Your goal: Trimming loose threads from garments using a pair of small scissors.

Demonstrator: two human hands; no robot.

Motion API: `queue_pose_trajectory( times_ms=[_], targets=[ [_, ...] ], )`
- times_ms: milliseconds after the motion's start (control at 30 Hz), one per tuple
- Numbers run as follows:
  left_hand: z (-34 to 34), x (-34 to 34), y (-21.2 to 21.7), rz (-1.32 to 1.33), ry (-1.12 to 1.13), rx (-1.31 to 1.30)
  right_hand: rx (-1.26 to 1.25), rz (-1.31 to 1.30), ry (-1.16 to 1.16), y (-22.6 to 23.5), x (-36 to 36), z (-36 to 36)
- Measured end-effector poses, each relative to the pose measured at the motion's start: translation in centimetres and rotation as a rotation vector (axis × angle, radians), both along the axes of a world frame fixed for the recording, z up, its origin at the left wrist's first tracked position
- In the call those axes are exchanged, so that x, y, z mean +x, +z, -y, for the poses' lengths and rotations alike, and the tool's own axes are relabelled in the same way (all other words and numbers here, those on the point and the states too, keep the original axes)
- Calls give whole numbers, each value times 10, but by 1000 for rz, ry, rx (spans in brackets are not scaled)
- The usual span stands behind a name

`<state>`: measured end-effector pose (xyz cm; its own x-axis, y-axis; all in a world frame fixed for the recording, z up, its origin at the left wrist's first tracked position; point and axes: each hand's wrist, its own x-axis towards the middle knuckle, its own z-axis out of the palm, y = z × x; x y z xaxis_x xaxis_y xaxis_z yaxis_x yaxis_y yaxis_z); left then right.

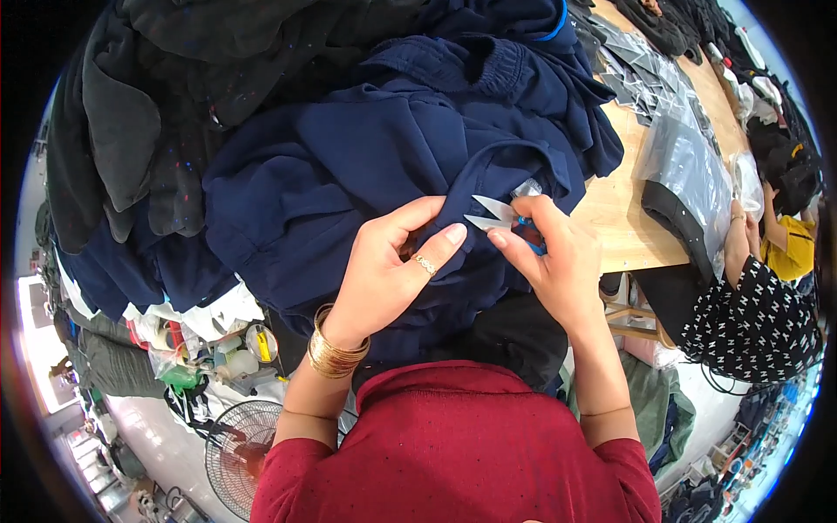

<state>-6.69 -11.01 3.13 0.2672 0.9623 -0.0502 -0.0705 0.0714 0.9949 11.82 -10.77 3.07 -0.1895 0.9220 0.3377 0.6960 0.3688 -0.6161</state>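
Note:
A navy blue garment [323, 148] lies bunched in front of me. My left hand [384, 261] is closed on a folded band of it, pinching the fabric between thumb and fingers. In my right hand [558, 261] is a pair of thread snips [493, 214], their two pointed metal blades spread apart towards the cloth by my left thumb. Blue shows on the snips' body, partly behind my right fingers. From this view I cannot tell whether the blades touch the fabric.
Black garments [122, 96] are heaped at the far left. On the wooden table [632, 231] to the right lie a plastic-wrapped dark garment [689, 192] and grey cut pieces [645, 65]. People [754, 296] work at the right. A floor fan [244, 453] stands at my lower left.

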Motion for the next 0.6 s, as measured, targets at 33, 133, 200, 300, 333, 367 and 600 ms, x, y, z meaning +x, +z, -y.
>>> queue_pose_trajectory(
  times_ms=[33, 133, 200, 300, 333, 367, 600],
  targets=[
    [-1, 0, 0, 1, -2, -1, 8, -11, 10, -2, 0, -1],
    [-2, -1, 0, -50, -5, 26, 21, 10, 31, -2, 3, -5],
    [-3, -1, 3, -47, -13, 20, 25, 41, 42, 0, 4, -6],
    [-4, -2, 6, -102, -17, 2, -24, 74, 49, 2, 4, -9],
    [-4, -2, 6, -102, -16, 1, 37, 105, 56, 1, 4, -10],
    [-4, -3, 5, -121, -11, 13, 99, 136, 63, 0, 4, -11],
    [-6, -2, 1, -144, 21, 94, 8, 111, 176, 4, 15, -19]
  ],
)
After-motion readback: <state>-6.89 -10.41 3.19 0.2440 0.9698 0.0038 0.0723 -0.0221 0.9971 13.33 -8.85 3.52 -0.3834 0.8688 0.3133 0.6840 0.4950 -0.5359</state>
